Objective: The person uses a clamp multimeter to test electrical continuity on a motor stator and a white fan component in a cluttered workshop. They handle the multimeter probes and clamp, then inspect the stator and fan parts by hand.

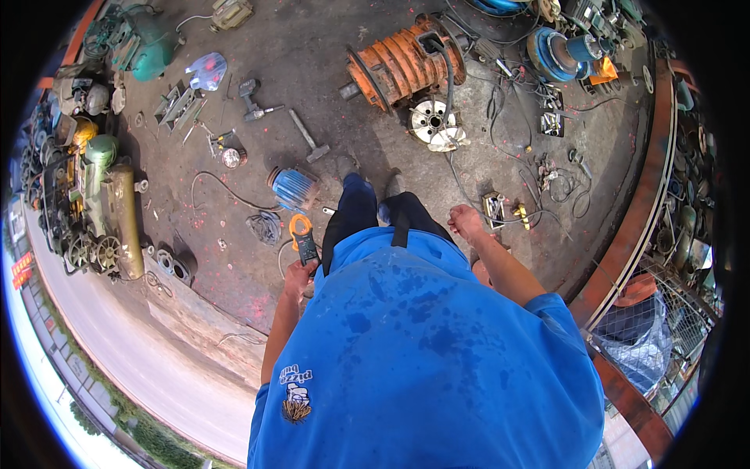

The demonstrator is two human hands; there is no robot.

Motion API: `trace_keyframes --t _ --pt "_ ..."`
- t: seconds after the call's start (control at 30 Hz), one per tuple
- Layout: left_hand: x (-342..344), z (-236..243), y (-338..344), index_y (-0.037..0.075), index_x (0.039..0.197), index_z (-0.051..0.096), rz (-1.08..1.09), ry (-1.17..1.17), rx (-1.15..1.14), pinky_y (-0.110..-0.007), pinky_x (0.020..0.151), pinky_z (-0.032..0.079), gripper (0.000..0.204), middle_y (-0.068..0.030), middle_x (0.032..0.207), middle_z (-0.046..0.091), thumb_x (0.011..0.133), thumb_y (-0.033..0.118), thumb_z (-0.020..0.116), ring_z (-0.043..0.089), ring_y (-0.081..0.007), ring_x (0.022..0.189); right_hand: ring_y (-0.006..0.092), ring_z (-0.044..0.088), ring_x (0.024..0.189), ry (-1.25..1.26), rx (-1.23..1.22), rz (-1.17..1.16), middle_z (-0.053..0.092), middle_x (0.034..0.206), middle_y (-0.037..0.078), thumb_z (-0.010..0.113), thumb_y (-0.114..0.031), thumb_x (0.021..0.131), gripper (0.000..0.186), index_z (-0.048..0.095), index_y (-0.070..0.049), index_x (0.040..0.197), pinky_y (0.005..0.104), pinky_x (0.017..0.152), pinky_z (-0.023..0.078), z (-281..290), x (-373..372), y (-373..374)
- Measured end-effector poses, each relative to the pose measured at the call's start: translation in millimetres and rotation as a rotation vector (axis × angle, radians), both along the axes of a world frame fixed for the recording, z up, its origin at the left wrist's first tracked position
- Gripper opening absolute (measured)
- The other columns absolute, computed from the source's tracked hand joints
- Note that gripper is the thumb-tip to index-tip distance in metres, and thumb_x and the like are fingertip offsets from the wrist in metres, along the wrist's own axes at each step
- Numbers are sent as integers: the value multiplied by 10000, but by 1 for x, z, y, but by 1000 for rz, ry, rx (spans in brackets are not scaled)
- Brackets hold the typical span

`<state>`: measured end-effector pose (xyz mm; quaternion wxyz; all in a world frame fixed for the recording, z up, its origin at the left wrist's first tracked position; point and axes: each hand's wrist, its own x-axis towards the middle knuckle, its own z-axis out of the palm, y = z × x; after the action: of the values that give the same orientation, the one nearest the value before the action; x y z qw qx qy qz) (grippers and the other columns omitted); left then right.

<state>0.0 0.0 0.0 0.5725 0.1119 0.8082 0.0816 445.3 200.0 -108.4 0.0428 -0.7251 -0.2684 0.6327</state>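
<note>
My left hand (298, 275) is closed around the lower end of a clamp meter (306, 248), which has an orange jaw and a dark body. The meter's jaw points away from me, just short of a small blue finned electric motor (292, 190) on the ground. My right hand (466, 222) hangs in the air to the right of my legs with its fingers curled in. Whatever it may hold is hidden. On the ground just beyond that hand sits a small open box (494, 209) of parts, with a yellow-handled item (521, 213) beside it.
A large orange ribbed motor (414, 62) lies ahead, near a round white flange (430, 120). A hammer (309, 139), a cordless drill (253, 102) and several cables lie about. Machinery lines the left, including a blue pump-like unit (556, 55) at far right. A rusty beam (637, 227) borders the right.
</note>
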Motion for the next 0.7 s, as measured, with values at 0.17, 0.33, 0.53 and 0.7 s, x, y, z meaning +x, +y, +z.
trace_keyframes --t 0.17,0.33,0.53,0.7 --pt "6 13 8 59 921 699 -23 22 -1 -263 623 507 220 -12 816 684 906 278 709 621 -106 670 166 564 552 10 -21 -28 642 766 100 565 -107 965 176 607 -1 1100 308 470 440 -1 2 -3" --pt "4 7 5 59 916 700 -24 23 10 -266 629 513 221 -15 811 686 906 280 710 628 -109 673 164 562 554 29 -11 -31 634 758 95 567 -106 965 186 602 1 1112 302 469 438 -4 4 -1" --pt "4 9 7 54 912 703 6 6 10 -264 614 502 222 -13 797 683 905 277 712 623 -110 662 166 578 569 -8 -39 -20 641 761 92 578 -115 966 192 614 -7 1120 304 478 455 2 0 0" --pt "2 1 2 54 910 706 49 -17 13 -266 624 507 216 -17 810 689 905 269 709 628 -114 671 178 605 589 -29 -45 2 658 790 136 540 -59 957 173 607 31 1090 301 439 463 15 -7 6"
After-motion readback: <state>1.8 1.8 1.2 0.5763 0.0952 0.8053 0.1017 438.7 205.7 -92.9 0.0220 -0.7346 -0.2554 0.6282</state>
